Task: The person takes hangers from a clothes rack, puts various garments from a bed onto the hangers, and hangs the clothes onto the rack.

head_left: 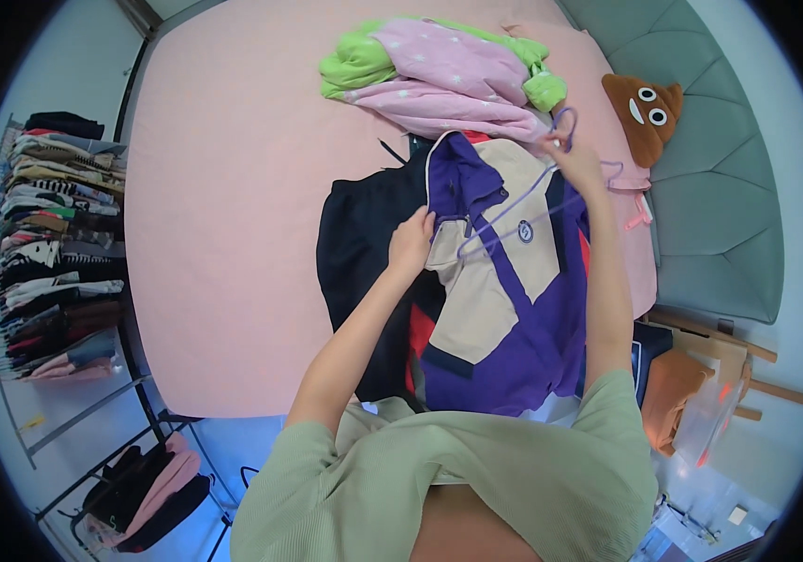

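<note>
A purple and cream jacket [537, 347] with a round emblem lies on the bed in front of me. My left hand [411, 242] is closed on its edge by the collar. In my right hand [576, 161] is a thin purple clothes hanger [512, 207], gripped near its hook. The hanger slants across the jacket's upper part, one end near the collar opening. Whether that end is inside the fabric, I cannot tell. Dark trousers [362, 245] lie to the left, partly under the jacket. Something red shows between the two garments.
A pink and lime-green garment [457, 80] lies crumpled farther back on the pink bed sheet [223, 206]. A brown plush cushion [643, 114] leans by the grey-green headboard [724, 178]. Clothes hang on a rack [64, 253] at the left. An orange-brown bag [673, 393] stands at the right.
</note>
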Demonstrator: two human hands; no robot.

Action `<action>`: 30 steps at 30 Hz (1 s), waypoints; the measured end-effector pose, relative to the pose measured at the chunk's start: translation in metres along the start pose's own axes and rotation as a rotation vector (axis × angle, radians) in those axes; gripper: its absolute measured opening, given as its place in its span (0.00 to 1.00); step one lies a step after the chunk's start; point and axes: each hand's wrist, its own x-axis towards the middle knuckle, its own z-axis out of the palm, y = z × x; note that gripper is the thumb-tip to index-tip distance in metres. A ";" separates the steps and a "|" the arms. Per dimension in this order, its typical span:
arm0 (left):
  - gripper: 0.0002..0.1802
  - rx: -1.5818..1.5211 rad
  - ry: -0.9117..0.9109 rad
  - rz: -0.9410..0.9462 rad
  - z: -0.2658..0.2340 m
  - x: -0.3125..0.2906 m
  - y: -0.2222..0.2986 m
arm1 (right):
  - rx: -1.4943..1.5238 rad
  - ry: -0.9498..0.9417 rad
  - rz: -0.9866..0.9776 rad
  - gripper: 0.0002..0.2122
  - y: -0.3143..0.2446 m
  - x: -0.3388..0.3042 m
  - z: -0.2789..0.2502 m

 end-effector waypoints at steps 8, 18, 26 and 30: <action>0.11 0.125 0.052 -0.060 -0.085 -0.018 0.051 | 0.077 0.229 -0.374 0.13 -0.087 0.037 -0.042; 0.12 0.088 0.232 -0.079 -0.083 -0.010 0.038 | -0.036 -0.137 -0.875 0.20 -0.187 -0.028 0.086; 0.19 -1.247 -0.115 -0.330 -0.062 -0.042 -0.001 | 0.143 -0.379 -0.690 0.22 -0.182 -0.062 0.117; 0.20 -0.676 0.037 0.006 -0.046 -0.044 -0.014 | 0.351 -0.600 -0.857 0.15 -0.190 -0.067 0.108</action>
